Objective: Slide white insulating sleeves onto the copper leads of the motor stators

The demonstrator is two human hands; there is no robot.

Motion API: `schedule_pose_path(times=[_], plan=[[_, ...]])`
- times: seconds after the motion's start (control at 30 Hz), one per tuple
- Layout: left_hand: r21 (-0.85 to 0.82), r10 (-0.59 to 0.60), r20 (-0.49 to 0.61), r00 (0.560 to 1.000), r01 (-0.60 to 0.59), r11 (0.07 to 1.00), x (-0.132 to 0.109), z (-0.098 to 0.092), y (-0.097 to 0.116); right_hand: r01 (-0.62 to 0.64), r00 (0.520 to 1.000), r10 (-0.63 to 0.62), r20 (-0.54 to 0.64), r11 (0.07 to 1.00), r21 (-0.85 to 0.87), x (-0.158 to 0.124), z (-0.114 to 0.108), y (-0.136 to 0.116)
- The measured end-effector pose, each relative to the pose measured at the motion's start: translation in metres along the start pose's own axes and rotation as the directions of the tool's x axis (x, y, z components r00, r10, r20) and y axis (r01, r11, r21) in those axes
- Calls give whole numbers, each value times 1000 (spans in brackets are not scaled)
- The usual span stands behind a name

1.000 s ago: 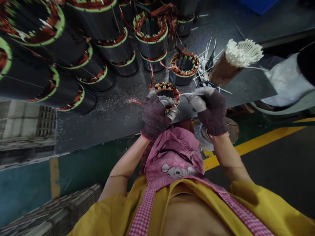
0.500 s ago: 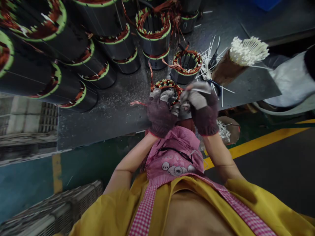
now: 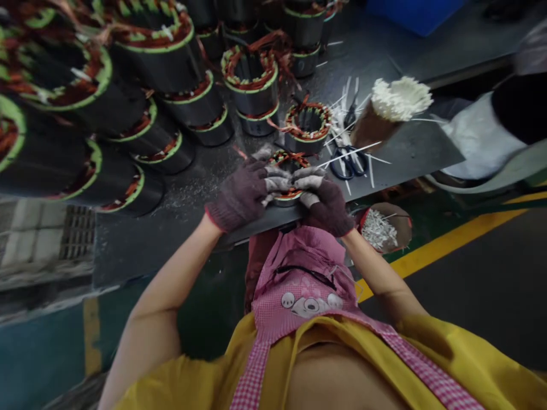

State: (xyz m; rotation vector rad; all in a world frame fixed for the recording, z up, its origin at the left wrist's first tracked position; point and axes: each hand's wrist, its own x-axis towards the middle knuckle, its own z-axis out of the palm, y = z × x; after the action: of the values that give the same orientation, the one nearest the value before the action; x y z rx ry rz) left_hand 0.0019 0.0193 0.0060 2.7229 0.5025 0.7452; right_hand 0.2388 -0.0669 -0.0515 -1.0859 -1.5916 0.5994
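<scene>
A small motor stator [image 3: 287, 197] with a green-edged copper winding sits near the table's front edge, between my gloved hands. My left hand [image 3: 252, 185] is closed on its left side, fingers bent over the near winding. My right hand [image 3: 320, 193] is closed at the right rim, its fingertips meeting the left ones. A thin white cable tie [image 3: 352, 154] runs out to the right from my right fingertips. The exact pinch is hidden by the fingers. Just behind stands another stator [image 3: 306, 136]. Scissors [image 3: 348, 164] with dark handles lie to the right, among loose white ties.
Stacked stators [image 3: 252, 94] fill the table's left and back. A brown holder [image 3: 371, 128] packed with white ties stands at right. Below the edge is a container of white scraps [image 3: 380, 230]. A blue bin [image 3: 419, 14] is at the back; another person's light sleeve [image 3: 474, 134] shows at right.
My right hand has come down and left from above the scissors to the stator's rim, with the white tie. My left hand has shifted left, its fingers now pointing right across the winding.
</scene>
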Motion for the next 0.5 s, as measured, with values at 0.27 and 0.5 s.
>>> schedule_pose_path(times=[0.27, 0.5], plan=[[63, 33, -259, 965, -18, 998, -10, 32, 6, -73, 905, 2, -425, 986, -151, 14, -65, 29], [300, -2, -534, 846, 191, 935, -15, 80, 45, -380, 571, 74, -818, 907, -183, 65, -147, 83]])
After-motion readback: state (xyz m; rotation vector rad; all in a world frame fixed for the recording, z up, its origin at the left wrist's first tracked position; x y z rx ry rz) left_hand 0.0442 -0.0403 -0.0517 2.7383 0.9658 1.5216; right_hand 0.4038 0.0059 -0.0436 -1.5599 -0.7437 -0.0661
